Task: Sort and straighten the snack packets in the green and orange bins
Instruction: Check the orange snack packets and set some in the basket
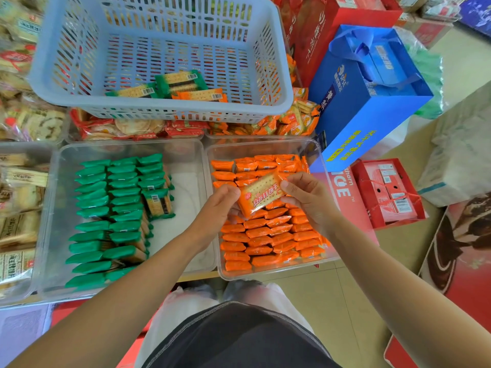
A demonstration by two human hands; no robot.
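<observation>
Orange packet (261,193) pinched at both ends by left hand (221,205) and right hand (309,197), held flat above the orange bin (265,273) rows, presumably for alignment.

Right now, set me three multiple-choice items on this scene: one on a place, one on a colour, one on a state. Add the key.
1. The raised orange packet is: A above the orange bin; B in a pocket; C on a chair.
2. The slotted basket is: A black; B yellow; C pale blue.
3. The right hand: A hangs open; B pinches the packet; C makes an empty fist.

Key: 1A, rows of orange packets lie under it. 2C, its walls and rim are pale blue. 3B, its thumb and fingers grip the packet's right edge, as the left hand grips the other.
</observation>
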